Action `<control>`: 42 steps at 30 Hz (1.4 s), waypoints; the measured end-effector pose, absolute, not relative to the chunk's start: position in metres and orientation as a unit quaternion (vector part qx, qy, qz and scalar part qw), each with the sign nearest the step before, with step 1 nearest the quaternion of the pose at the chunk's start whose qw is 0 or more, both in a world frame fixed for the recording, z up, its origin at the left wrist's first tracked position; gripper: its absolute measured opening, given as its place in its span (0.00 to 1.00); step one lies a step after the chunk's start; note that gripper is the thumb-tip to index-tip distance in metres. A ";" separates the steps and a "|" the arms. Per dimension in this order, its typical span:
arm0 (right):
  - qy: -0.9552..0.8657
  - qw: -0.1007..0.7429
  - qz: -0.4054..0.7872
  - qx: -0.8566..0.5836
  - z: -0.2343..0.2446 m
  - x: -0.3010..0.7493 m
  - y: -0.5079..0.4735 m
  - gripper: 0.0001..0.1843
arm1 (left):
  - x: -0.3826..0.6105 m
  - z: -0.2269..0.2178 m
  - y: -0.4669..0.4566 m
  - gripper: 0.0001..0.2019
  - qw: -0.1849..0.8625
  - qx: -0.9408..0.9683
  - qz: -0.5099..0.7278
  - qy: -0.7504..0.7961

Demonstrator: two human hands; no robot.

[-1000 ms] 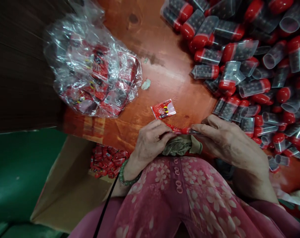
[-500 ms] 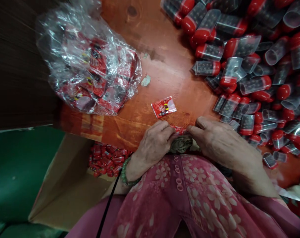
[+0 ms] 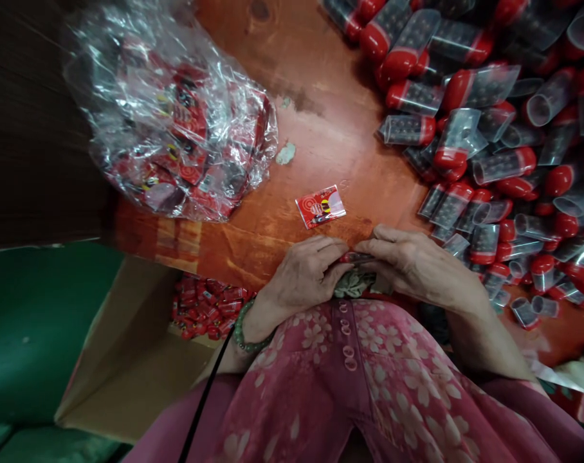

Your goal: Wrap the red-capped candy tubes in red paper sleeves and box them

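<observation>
My left hand (image 3: 304, 273) and my right hand (image 3: 417, 263) meet at the near edge of the wooden table (image 3: 321, 128), fingers pinched together. Between the fingertips they hold a small red item (image 3: 352, 258), mostly hidden by the fingers. Just beyond the hands a red printed card (image 3: 319, 206) lies flat on the table. A green bead bracelet (image 3: 241, 331) is on my left wrist.
A heap of clear plastic tubes with red caps (image 3: 485, 116) covers the table's right side. A crumpled clear bag of red cards (image 3: 171, 122) sits at the left. Below the table edge, a cardboard box (image 3: 128, 360) holds several red packed pieces (image 3: 205, 308). A green floor lies left.
My hands have drawn closer together, so less of the red item shows between them. My right hand has shifted left. The view has tilted slightly.
</observation>
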State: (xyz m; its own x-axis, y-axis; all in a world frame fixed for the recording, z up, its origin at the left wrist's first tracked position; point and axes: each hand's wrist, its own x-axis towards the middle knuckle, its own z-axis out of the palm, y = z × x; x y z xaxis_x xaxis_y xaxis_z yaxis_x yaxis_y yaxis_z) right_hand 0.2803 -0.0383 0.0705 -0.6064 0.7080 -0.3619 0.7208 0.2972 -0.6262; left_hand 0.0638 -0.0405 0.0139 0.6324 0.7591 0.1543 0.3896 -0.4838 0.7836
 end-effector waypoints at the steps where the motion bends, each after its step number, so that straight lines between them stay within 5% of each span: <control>1: 0.803 0.007 -0.395 0.446 0.069 0.281 -0.038 0.11 | 0.065 0.013 -0.040 0.08 0.370 0.827 0.252 0.342; 9: 0.799 0.011 -0.398 0.450 0.060 0.283 -0.043 0.09 | 0.068 0.006 -0.031 0.11 0.434 0.797 0.271 0.322; 13: 0.770 -0.071 -0.468 0.428 0.051 0.283 -0.043 0.11 | 0.056 0.009 -0.029 0.12 0.532 0.726 0.259 0.351; 24: 0.429 -0.222 -0.715 0.505 0.031 0.272 -0.045 0.13 | 0.034 0.004 -0.034 0.40 0.787 0.340 0.336 0.390; 36: 0.332 -0.332 -0.693 0.547 0.019 0.241 -0.052 0.19 | 0.076 0.003 -0.039 0.21 0.727 0.161 0.454 0.490; 42: 0.311 -0.359 -0.698 0.536 0.018 0.228 -0.051 0.21 | 0.072 0.005 -0.030 0.24 0.779 0.177 0.435 0.415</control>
State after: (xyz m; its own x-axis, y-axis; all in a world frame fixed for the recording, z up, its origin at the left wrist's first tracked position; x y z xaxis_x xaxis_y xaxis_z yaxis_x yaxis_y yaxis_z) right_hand 0.2279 -0.0512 0.0176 -0.1676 0.8346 -0.5248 -0.1686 -0.5488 -0.8188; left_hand 0.0721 -0.0298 0.0049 0.2757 0.8254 -0.4927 -0.5307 0.5581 0.6379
